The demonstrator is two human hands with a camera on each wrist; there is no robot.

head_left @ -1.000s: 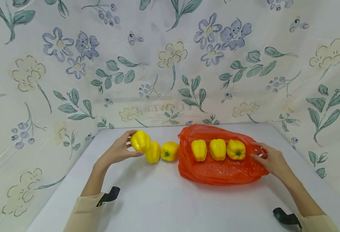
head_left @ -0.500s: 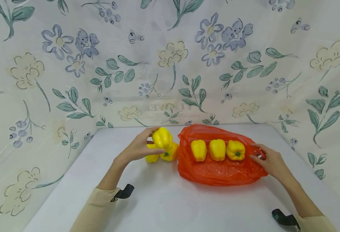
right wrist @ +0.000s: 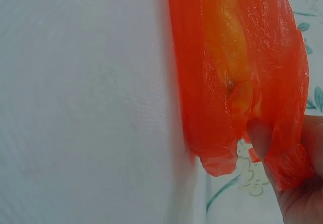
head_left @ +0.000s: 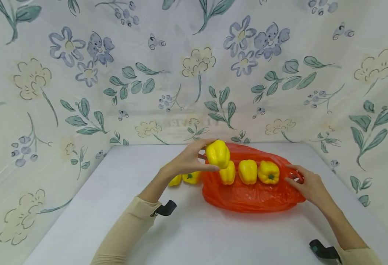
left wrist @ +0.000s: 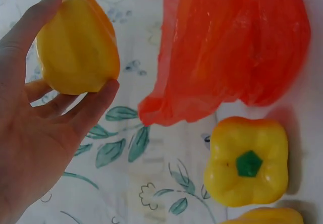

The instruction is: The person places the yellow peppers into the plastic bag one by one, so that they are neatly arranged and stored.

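Observation:
My left hand (head_left: pixel 190 160) grips a yellow bell pepper (head_left: pixel 218 154), raised over the left end of the red plastic bag (head_left: pixel 253 200). In the left wrist view, thumb and fingers hold the pepper (left wrist: pixel 78 42) from opposite sides. Three more yellow peppers rest in a row on the bag, among them a middle one (head_left: pixel 248 172) and a right one (head_left: pixel 268 172) whose green stem shows. At the bag's right end, my right hand (head_left: pixel 313 187) pinches the plastic; the right wrist view shows the bag's edge (right wrist: pixel 287 158) between thumb and fingers.
On the white table (head_left: pixel 187 232), left of the bag, lie two other peppers, one (head_left: pixel 175 180) partly behind my left forearm and one (head_left: pixel 192 178) partly behind the left hand. A flowered cloth (head_left: pixel 167 73) hangs around the table's back and sides.
My left hand has carried its pepper rightward, from over the table peppers to above the bag's left end. The right hand has stayed at the bag's edge.

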